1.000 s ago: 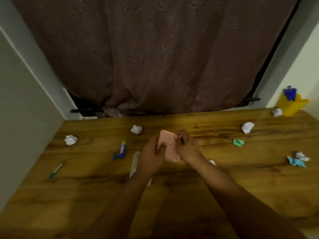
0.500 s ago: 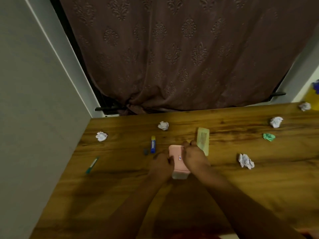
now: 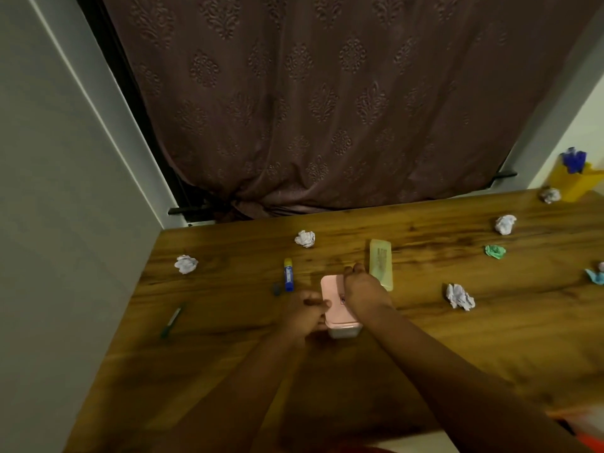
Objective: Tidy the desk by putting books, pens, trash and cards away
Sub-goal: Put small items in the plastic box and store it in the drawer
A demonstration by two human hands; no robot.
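A pink box (image 3: 333,291) with a clear base rests on the wooden desk (image 3: 457,348) near its middle. My right hand (image 3: 364,291) presses on the pink lid from the right side. Against the box's left edge sits my left hand (image 3: 305,313), fingers curled on it. A pale green flat case (image 3: 380,263) lies just behind my right hand. A blue glue stick (image 3: 288,274) with its small cap (image 3: 276,290) lies left of the box. A green pen (image 3: 171,322) lies further left. Crumpled paper balls (image 3: 459,296) are scattered around.
A yellow holder (image 3: 575,186) with blue things in it stands at the desk's back right corner. More paper balls lie at the back (image 3: 305,238), left (image 3: 186,263) and right (image 3: 505,223); green (image 3: 495,251) and blue (image 3: 595,276) scraps lie right. A curtain hangs behind the desk.
The pink box went from being held up in both hands to resting on the desk. The pale green case now lies behind my right hand. The camera view shifted.
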